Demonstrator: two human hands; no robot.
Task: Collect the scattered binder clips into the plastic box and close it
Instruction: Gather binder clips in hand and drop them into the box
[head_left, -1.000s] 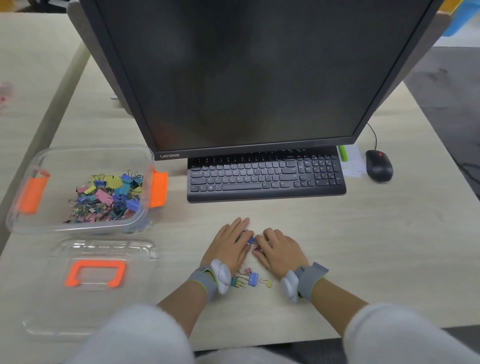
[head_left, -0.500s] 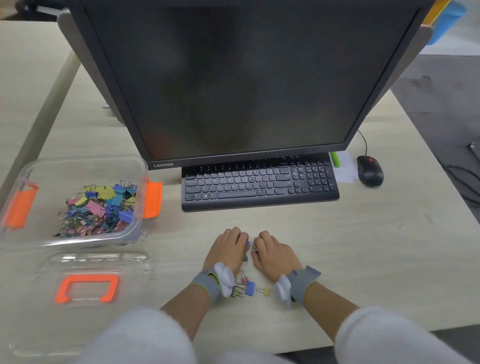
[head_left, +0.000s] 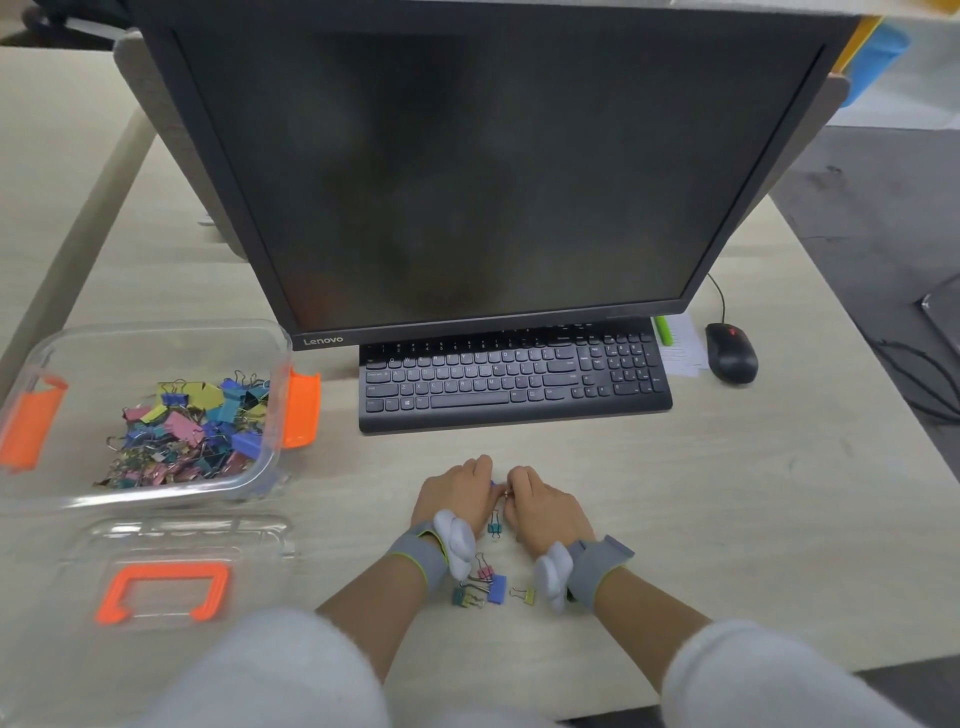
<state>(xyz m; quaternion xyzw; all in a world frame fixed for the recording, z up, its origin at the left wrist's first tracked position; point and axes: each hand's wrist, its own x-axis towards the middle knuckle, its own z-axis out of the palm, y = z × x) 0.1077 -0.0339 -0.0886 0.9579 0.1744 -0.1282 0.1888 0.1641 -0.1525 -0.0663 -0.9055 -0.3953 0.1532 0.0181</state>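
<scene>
Both of my hands lie knuckles-up on the surface, just in front of the keyboard. The left grip and right grip are pressed close together, fingers curled under and closed on binder clips. Only a blue corner and a wire loop show in the gap between them, so I cannot tell how many I hold. More lie loose: a teal clip between the heels of my hands, and a small bunch with a yellow clip just beside it, between my wrists. The plastic box sits open well off to my left with a heap of clips in it, and its lid lies flat in front of it. These things should be very light and hard, with slick painted bodies and springy wire handles that snag on each other. I judge scooping them into a cupped palm safer than pinching one body, which could squirt out. A stray one I would lift by its wire loop. The box looks thin and stiff. I would take the lid by its edges and press down near the orange latches.
</scene>
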